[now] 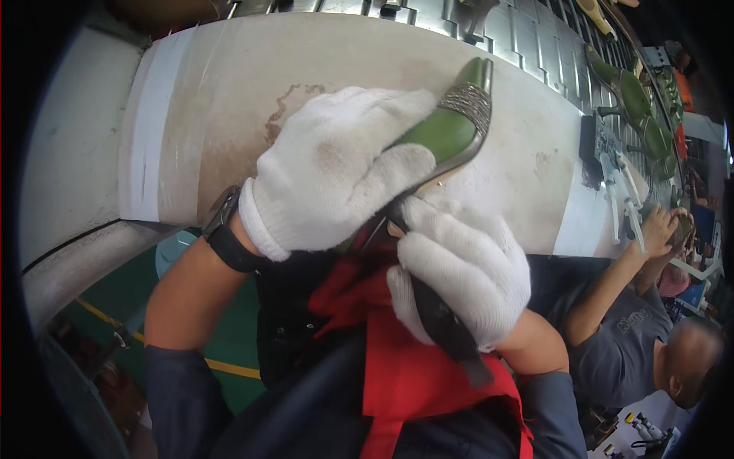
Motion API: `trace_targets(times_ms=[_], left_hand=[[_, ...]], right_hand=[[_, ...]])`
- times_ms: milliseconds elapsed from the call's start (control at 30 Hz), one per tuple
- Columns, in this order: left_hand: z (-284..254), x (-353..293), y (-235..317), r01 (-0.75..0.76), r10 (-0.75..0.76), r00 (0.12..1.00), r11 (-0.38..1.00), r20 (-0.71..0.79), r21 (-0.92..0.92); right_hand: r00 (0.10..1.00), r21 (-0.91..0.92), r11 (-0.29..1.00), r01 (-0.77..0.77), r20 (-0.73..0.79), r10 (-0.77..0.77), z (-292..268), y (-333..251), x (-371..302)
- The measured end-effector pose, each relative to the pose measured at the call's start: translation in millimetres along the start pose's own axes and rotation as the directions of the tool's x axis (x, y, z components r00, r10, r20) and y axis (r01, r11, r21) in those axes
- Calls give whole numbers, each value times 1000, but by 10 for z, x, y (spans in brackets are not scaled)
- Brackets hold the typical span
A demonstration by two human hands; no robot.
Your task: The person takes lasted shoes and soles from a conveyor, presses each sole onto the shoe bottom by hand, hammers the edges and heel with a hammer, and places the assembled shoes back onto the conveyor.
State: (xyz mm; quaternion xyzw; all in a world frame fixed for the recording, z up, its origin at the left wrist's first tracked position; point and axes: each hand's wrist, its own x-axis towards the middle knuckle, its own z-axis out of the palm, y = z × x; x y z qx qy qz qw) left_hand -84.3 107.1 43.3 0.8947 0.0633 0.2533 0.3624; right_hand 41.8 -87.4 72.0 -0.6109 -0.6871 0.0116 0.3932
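A green pointed shoe [443,138] with a glittering braided band [468,105] across its front lies tilted over the near side of the pale bench, toe away from me. My left hand [329,164], in a white knitted glove, is closed round its upper, thumb along the near side. Below it, my right hand [462,264], gloved likewise, grips a dark, long-handled tool [447,325] by the handle. The tool's upper end meets the shoe's underside near the heel; its tip is hidden between the gloves, so its exact kind does not show.
The pale, taped bench top [237,99] curves across in front of me. Behind it runs a slatted metal conveyor [520,38], with more green shoes [634,96] at right. A co-worker [634,329] at the right handles a dark green shoe. White syringe-like tubes [623,187] lie near the bench's right end.
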Motion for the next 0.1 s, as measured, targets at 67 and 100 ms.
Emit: trace_targets(times_ms=[67,100], left_hand=[[14,-29,-5,4,-4,1000,1000,-16,-12],[18,-52,6,14,-15,999,1000,-36,-28]], right_hand=[[998,142,989,-40,-43,46,52,108,-60],[998,142,989,-34,-55,42,32,82,-102]])
